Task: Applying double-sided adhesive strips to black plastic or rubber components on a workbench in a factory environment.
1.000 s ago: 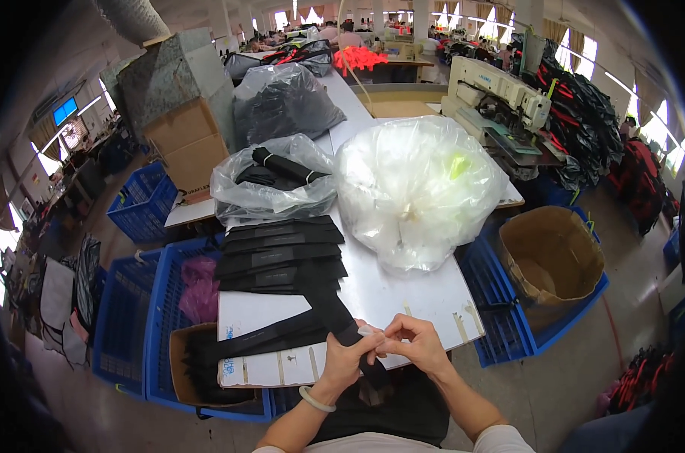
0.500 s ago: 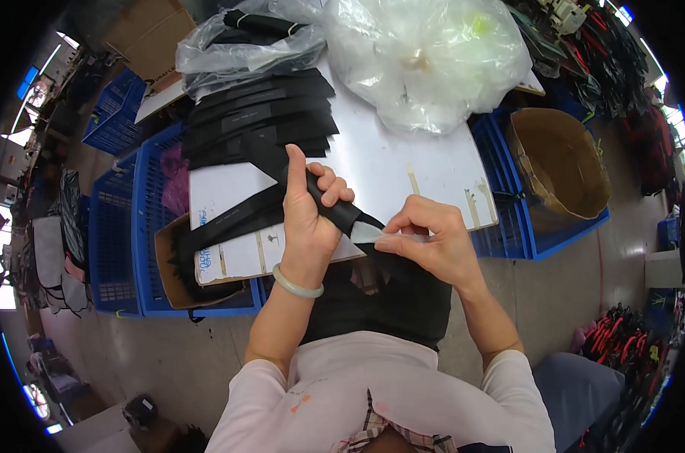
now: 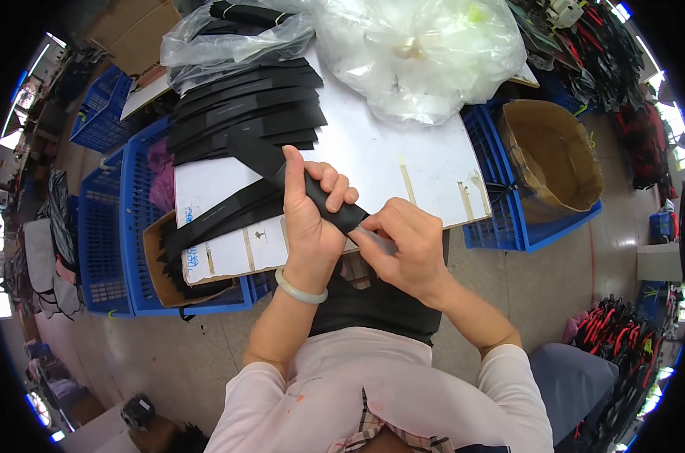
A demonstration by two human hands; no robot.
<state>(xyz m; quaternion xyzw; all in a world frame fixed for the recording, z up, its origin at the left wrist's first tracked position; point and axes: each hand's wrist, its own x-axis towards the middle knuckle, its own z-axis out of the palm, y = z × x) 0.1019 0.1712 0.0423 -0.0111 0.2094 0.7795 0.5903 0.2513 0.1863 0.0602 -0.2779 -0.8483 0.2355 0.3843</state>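
Note:
A black fabric strip (image 3: pixel 253 153) runs slantwise over the near part of the white table, gripped in my left hand (image 3: pixel 309 226), whose thumb points up. At the strip's lower right end, my right hand (image 3: pixel 412 253) pinches a pale, flat piece (image 3: pixel 385 244). That piece is mostly covered by the fingers, and its inner end meets the mouth of the black strip; whether it goes inside cannot be made out. Just beyond my left hand lies a fanned stack of black strips (image 3: pixel 244 106). More black strips (image 3: pixel 233 215) hang over the table's left edge.
On the white table (image 3: pixel 365 162), a large clear plastic bag (image 3: pixel 425 60) sits at the back, with a clear bag of black strips (image 3: pixel 240 41) to its left. Blue crates (image 3: pixel 108 234) flank the left side. At right, a brown cardboard box (image 3: pixel 546 162) stands in a blue crate.
My right hand has moved left, up against the strip's end. Less of the pale piece shows now. My left hand keeps its grip on the strip.

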